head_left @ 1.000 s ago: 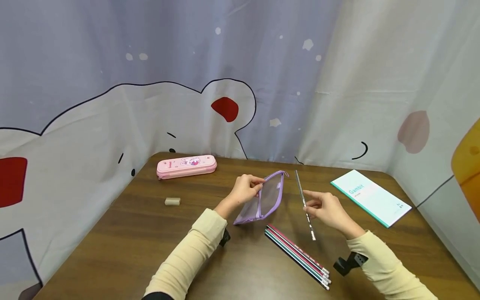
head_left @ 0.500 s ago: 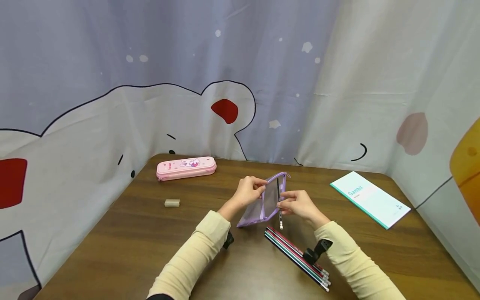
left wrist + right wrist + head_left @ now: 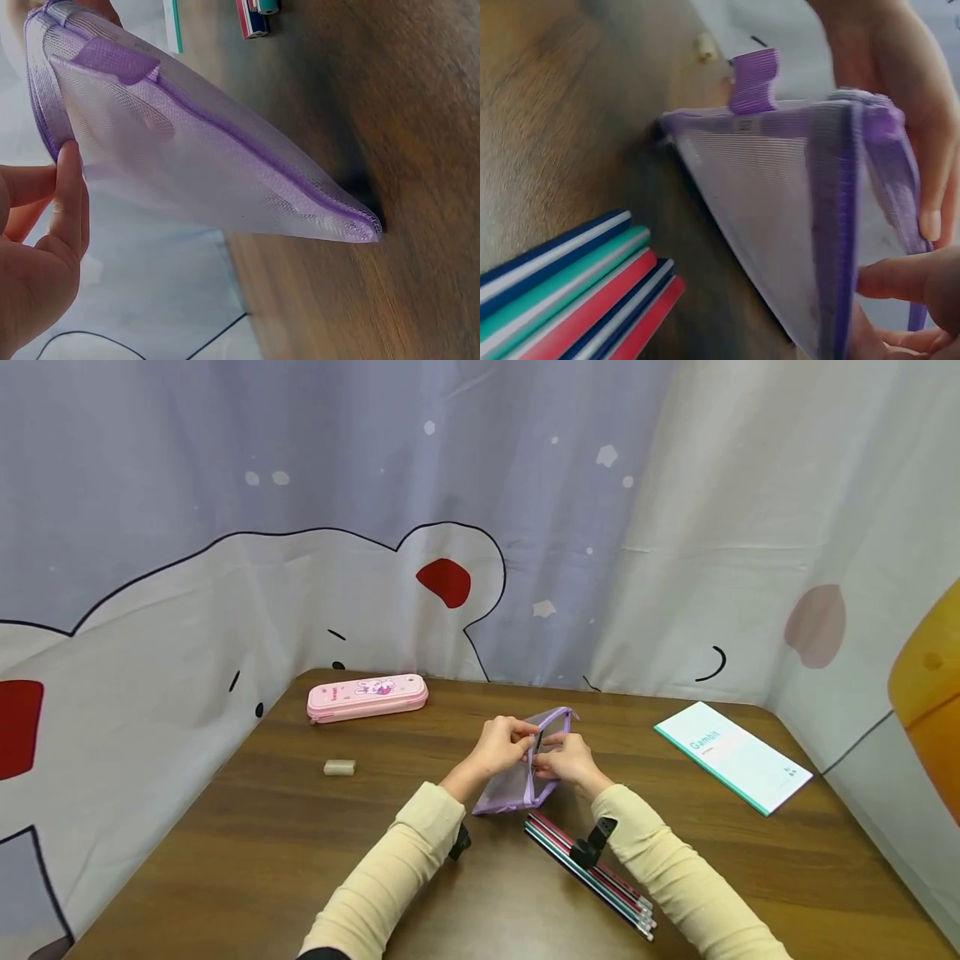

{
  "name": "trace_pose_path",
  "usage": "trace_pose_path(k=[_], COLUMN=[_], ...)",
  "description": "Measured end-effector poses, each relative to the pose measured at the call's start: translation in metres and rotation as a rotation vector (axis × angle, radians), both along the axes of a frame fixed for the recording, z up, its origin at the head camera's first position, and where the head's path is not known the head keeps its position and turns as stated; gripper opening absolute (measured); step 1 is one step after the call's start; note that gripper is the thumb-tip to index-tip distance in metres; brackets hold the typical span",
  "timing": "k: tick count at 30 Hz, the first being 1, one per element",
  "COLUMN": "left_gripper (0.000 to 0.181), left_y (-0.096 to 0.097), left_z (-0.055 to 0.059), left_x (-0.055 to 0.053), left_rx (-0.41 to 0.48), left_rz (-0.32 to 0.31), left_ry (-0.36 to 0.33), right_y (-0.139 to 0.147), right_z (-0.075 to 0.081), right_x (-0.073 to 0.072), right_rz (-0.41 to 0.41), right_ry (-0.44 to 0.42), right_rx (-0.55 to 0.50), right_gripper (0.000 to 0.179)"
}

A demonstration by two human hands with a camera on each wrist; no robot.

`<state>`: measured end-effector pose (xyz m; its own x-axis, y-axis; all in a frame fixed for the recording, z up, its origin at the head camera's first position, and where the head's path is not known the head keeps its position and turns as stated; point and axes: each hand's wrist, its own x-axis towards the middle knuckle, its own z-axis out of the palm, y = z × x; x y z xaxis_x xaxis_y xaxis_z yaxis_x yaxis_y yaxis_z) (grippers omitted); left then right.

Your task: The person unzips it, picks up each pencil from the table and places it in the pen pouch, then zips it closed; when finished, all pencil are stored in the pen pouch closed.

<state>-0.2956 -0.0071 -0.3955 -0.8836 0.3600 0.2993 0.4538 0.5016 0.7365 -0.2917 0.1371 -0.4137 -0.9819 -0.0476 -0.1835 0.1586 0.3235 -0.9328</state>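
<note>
A purple-edged mesh zip pouch (image 3: 504,790) stands tilted on the table, its mouth toward the right. My left hand (image 3: 498,747) pinches the pouch's rim; in the left wrist view thumb and fingers (image 3: 69,195) meet on the purple zip edge. My right hand (image 3: 567,760) is at the pouch's mouth and holds a dark pencil (image 3: 538,742), only part of which shows between the hands. The right wrist view shows the right fingers (image 3: 900,279) at the opening, with the pencil hidden there. Several striped pencils (image 3: 558,842) lie side by side below the right wrist.
A pink pencil case (image 3: 367,698) lies at the back left, with a small beige eraser-like block (image 3: 340,767) in front of it. On the right rests a white and teal booklet (image 3: 731,756). A printed curtain (image 3: 375,602) hangs behind the table.
My right hand has moved left with the pencil, from beside the pouch to its mouth, and the pencil is now mostly hidden. The left hand keeps its pinch on the pouch.
</note>
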Motion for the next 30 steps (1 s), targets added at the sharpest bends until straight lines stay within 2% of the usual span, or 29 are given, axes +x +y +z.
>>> trace_pose_path(k=[6,11,14,17,20,23,26,30], left_gripper=[0.02,0.02,0.02,0.02,0.02,0.02,0.02,0.02], left_y=[0.0,-0.003,-0.005,-0.007,-0.009,-0.011,-0.012,-0.014], left_z=[-0.001,0.002,0.003,0.004,0.004,0.004,0.005,0.003], left_x=[-0.004,-0.008,-0.01,-0.013,-0.015,-0.016,-0.016,-0.016], left_rx=[0.014,0.017,0.008,-0.001,-0.004,0.002,0.01,0.015], left_rz=[0.008,0.023,0.035,0.045,0.053,0.059,0.057,0.061], left_ry=[-0.019,-0.041,-0.045,-0.026,-0.006,-0.011,-0.013,-0.019], right_y=[-0.002,0.011,0.023,0.036,0.048,0.058,0.066,0.069], right_z=[0.002,0.011,0.014,0.012,0.007,0.002,-0.003,-0.01], right_x=[0.004,0.014,0.024,0.038,0.058,0.078,0.093,0.103], right_rz=[0.032,0.112,0.207,0.353,0.548,0.68,0.711,0.65], right_ry=[0.076,0.23,0.364,0.462,0.455,0.413,0.42,0.471], right_rx=[0.103,0.234,0.375,0.546,0.676,0.765,0.811,0.821], right_gripper=[0.034,0.029,0.02,0.01,0.01,0.014,0.013,0.01])
